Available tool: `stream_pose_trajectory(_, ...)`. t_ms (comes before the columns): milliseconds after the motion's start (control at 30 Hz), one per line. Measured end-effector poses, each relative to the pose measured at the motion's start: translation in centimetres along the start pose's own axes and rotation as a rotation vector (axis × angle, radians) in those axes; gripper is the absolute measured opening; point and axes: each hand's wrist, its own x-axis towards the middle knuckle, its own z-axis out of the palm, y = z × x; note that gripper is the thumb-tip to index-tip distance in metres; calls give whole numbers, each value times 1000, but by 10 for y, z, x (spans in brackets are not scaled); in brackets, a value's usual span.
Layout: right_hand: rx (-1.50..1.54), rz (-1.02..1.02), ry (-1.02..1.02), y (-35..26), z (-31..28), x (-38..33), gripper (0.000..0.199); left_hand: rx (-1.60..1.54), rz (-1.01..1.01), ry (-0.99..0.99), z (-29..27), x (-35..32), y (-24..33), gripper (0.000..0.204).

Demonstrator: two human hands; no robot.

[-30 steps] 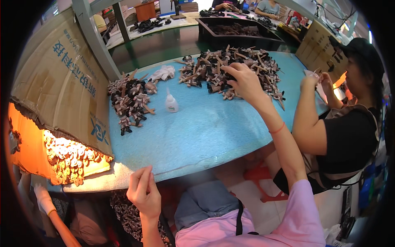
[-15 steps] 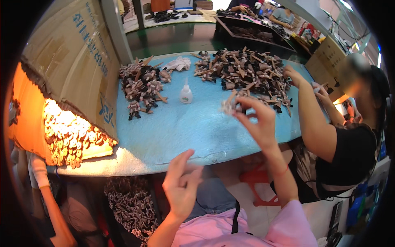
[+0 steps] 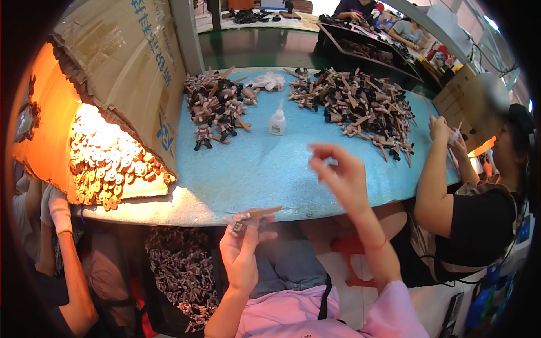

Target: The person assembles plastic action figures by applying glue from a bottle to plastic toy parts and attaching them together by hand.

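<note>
My left hand (image 3: pixel 241 259) is closed at the table's front edge. Between its thumb and fingers sits a small toy figure (image 3: pixel 241 224) in grey and dark tones, with a flat tan blade-shaped part pointing right. Raised over the blue table mat (image 3: pixel 253 174), my right hand (image 3: pixel 345 176) is empty, its thumb and forefinger apart. Beyond the hands stands a white squeeze bottle (image 3: pixel 276 123) with a narrow nozzle. Similar figures with tan parts lie in a left pile (image 3: pixel 214 100) and a larger right pile (image 3: pixel 366 104).
A torn cardboard box (image 3: pixel 127 62) stands at the left, beside many brightly lit small discs (image 3: pixel 112 160). A white cloth (image 3: pixel 267 82) lies at the back. Below the edge is a bin of small parts (image 3: pixel 183 270). A co-worker (image 3: pixel 479 208) sits at right; another's gloved hand (image 3: pixel 58 211) shows at left.
The figure has passed from my right hand to my left, which now grips it. My right hand has opened and dropped slightly. The co-worker at right has drawn a hand back from the pile.
</note>
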Motion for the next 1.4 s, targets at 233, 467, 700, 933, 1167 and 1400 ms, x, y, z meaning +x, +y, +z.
stream_pose_trajectory(233, -170, -20, -38, 69, 30, 84, 44, 113, -125, -32, -18, -17, 13, 18)
stream_pose_trajectory(467, 114, 118, -75, 65, 38, 75, 32, 223, -75, 58, -27, -19, 23, 21)
stream_pose_trajectory(700, 521, 207, -143, -5, 12, -14, 23, 361, 79, 30, -31, -22, 15, 30)
stream_pose_trajectory(933, 537, 370, -66, -42, 5, -86, 46, 754, 403, 55, -25, -24, 8, 27)
stream_pose_trajectory(1167, 443, -17, 226, -51, 11, -108, 41, 902, 723, 66, -25, -23, 9, 32)
stream_pose_trajectory(1400, 74, -340, 59, -71, 2, -105, 34, 946, 834, 60, -30, -22, 13, 37)
